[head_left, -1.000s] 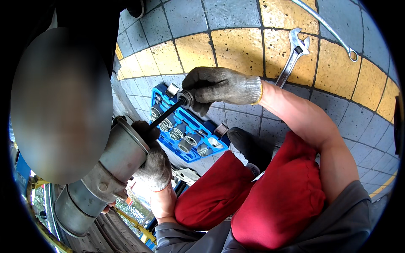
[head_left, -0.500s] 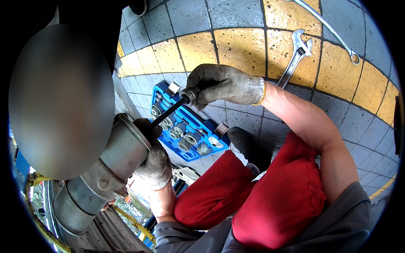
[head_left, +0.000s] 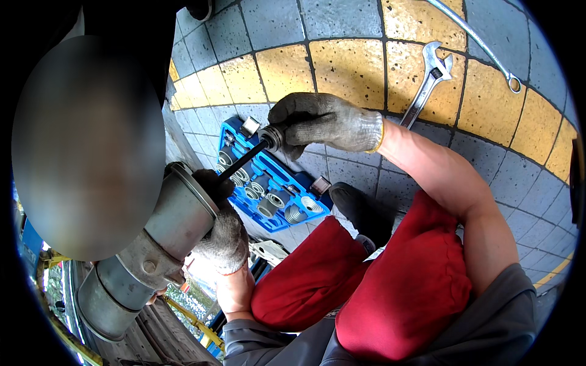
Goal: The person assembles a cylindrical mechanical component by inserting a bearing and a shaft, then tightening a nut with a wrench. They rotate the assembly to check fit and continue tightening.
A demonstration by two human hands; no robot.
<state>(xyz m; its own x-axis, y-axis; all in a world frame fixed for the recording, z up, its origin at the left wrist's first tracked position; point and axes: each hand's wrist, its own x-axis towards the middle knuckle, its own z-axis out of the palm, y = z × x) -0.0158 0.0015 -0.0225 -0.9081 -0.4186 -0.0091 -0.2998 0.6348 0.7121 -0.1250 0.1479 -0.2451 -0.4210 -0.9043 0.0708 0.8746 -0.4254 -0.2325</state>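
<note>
The right hand (head_left: pixel 332 124) has its grip closed around a ridged fitting (head_left: pixel 272 138) on a black rod (head_left: pixel 243 162); the left hand's (head_left: pixel 223 242) grip, against a grey cylinder (head_left: pixel 149 255), cannot be judged.

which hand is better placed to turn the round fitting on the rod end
Right, probably: the right hand holds the round fitting, while the left hand is down by the metal cylinder.

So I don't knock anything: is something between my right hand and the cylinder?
Yes: the rod, tipped by the ring in your right hand, and your left hand by the end of the cylinder. The blue case lies behind the rod.
</note>
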